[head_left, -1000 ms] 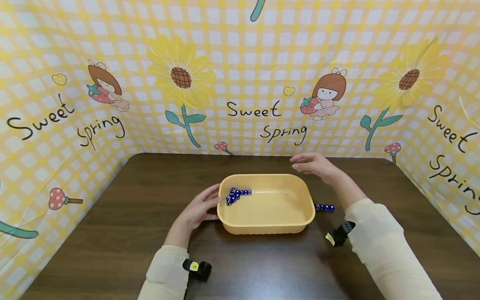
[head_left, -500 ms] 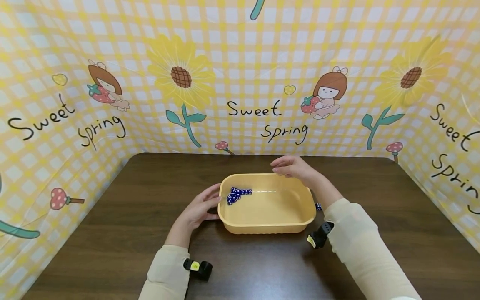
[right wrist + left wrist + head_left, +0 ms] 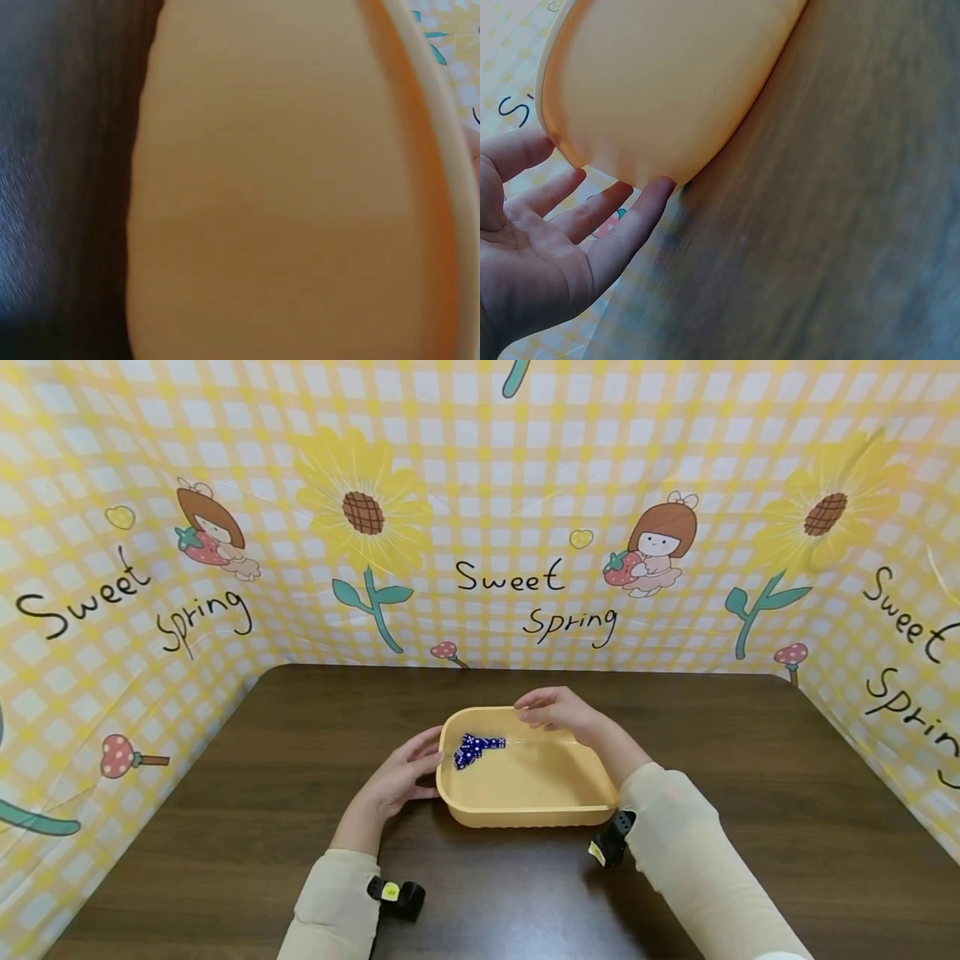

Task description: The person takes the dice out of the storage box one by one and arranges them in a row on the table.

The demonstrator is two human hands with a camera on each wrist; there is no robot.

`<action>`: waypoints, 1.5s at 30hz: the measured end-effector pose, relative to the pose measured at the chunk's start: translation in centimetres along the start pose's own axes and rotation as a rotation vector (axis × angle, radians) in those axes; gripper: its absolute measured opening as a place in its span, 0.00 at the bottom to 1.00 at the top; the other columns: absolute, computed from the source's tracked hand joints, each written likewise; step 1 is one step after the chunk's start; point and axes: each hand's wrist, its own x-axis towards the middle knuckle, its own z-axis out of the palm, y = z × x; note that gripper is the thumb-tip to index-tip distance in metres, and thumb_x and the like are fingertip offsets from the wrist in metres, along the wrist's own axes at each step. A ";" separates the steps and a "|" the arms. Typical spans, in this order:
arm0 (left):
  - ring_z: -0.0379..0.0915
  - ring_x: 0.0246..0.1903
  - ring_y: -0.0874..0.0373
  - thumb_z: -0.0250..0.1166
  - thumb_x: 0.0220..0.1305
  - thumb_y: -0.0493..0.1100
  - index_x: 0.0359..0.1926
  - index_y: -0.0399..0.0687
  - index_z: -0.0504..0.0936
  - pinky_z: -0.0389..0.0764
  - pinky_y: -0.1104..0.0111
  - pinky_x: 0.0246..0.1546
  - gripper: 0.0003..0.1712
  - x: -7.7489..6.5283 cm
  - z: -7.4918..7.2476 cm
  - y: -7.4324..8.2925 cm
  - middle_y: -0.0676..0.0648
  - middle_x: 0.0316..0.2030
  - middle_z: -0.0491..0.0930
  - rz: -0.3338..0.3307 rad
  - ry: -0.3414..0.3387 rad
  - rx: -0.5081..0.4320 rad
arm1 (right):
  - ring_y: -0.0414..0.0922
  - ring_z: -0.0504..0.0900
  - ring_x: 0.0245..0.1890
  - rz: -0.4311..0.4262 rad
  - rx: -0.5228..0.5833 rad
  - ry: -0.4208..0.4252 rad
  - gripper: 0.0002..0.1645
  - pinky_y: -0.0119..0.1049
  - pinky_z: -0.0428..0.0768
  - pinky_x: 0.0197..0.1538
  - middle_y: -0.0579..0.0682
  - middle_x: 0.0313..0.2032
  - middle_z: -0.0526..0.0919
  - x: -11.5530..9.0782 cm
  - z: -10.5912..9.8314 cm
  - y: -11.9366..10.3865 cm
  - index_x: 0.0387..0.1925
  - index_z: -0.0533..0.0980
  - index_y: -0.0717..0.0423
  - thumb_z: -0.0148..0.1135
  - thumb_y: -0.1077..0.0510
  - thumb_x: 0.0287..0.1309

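A yellow plastic basin [image 3: 525, 817] stands on the dark wooden table in the head view. Inside it, at the left end, several blue dice with white dots [image 3: 471, 750] lie clustered. My left hand [image 3: 395, 777] is at the basin's left end, its fingertips touching the outer wall. In the left wrist view those fingers [image 3: 634, 232] are spread and fairly straight. Above the basin's far rim hovers my right hand [image 3: 562, 710], its fingers loosely extended and nothing visible in them. The right wrist view shows mostly the basin wall [image 3: 277, 187]; only a sliver of the hand shows at its edge.
The brown wooden table [image 3: 262, 827] extends around the basin. A yellow checked cloth [image 3: 495, 485] with flower prints rises behind and at both sides. Each forearm wears a black wrist camera, the right one [image 3: 613, 839] close to the basin's near right corner.
My right hand has moved left from the basin's far right corner to over the far rim. Its arm now hides the dice that lay right of the basin. The left hand stays put.
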 end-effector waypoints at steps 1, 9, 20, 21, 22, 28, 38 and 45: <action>0.59 0.52 0.41 0.50 0.61 0.35 0.62 0.49 0.55 0.72 0.52 0.35 0.28 0.0 0.0 0.0 0.39 0.59 0.57 0.000 -0.001 0.001 | 0.55 0.72 0.42 0.002 0.005 -0.005 0.20 0.50 0.66 0.46 0.54 0.40 0.76 0.1 0.2 0.0 0.47 0.71 0.65 0.58 0.59 0.52; 0.60 0.51 0.42 0.51 0.61 0.36 0.62 0.50 0.57 0.72 0.52 0.35 0.28 0.0 0.0 0.1 0.40 0.59 0.58 0.000 0.014 -0.002 | 0.58 0.71 0.42 0.041 0.055 -0.038 0.20 0.50 0.66 0.46 0.56 0.42 0.76 0.4 1.5 0.5 0.47 0.72 0.63 0.58 0.60 0.51; 0.60 0.52 0.42 0.51 0.61 0.36 0.62 0.51 0.57 0.72 0.51 0.35 0.28 0.1 0.0 0.0 0.40 0.59 0.58 -0.006 0.022 0.001 | 0.57 0.74 0.39 0.069 0.081 -0.067 0.21 0.46 0.70 0.44 0.56 0.40 0.77 0.8 2.8 1.6 0.49 0.70 0.66 0.57 0.63 0.51; 0.60 0.52 0.42 0.51 0.61 0.36 0.62 0.51 0.57 0.72 0.51 0.35 0.28 0.1 0.0 0.0 0.40 0.59 0.58 -0.005 0.021 0.001 | 0.58 0.73 0.39 0.068 0.081 -0.070 0.21 0.45 0.70 0.43 0.57 0.39 0.77 0.8 2.8 1.6 0.49 0.69 0.66 0.57 0.63 0.51; 0.60 0.52 0.42 0.51 0.61 0.36 0.62 0.51 0.57 0.72 0.51 0.35 0.28 0.1 0.0 0.0 0.40 0.59 0.58 -0.007 0.023 -0.002 | 0.58 0.73 0.38 0.070 0.084 -0.072 0.21 0.45 0.71 0.42 0.58 0.38 0.77 0.8 2.9 1.7 0.49 0.69 0.66 0.57 0.64 0.51; 0.60 0.52 0.42 0.50 0.61 0.36 0.62 0.52 0.57 0.72 0.51 0.35 0.28 0.1 0.0 0.1 0.41 0.60 0.57 -0.011 0.027 -0.007 | 0.54 0.74 0.33 0.111 0.093 -0.084 0.22 0.42 0.72 0.40 0.61 0.37 0.77 1.2 2.9 2.4 0.49 0.69 0.64 0.57 0.65 0.50; 0.61 0.51 0.43 0.51 0.61 0.36 0.61 0.53 0.58 0.72 0.51 0.34 0.27 0.0 0.0 0.1 0.41 0.59 0.58 -0.023 0.037 -0.002 | 0.44 0.72 0.26 0.117 0.005 -0.071 0.22 0.36 0.74 0.36 0.53 0.36 0.76 1.4 3.3 2.6 0.49 0.71 0.62 0.58 0.64 0.49; 0.61 0.51 0.43 0.51 0.61 0.36 0.61 0.52 0.58 0.73 0.51 0.34 0.27 0.0 0.1 0.2 0.40 0.59 0.59 -0.014 0.039 -0.001 | 0.41 0.71 0.23 0.114 -0.011 -0.082 0.22 0.33 0.73 0.34 0.51 0.35 0.77 1.4 3.3 2.6 0.48 0.71 0.64 0.59 0.65 0.48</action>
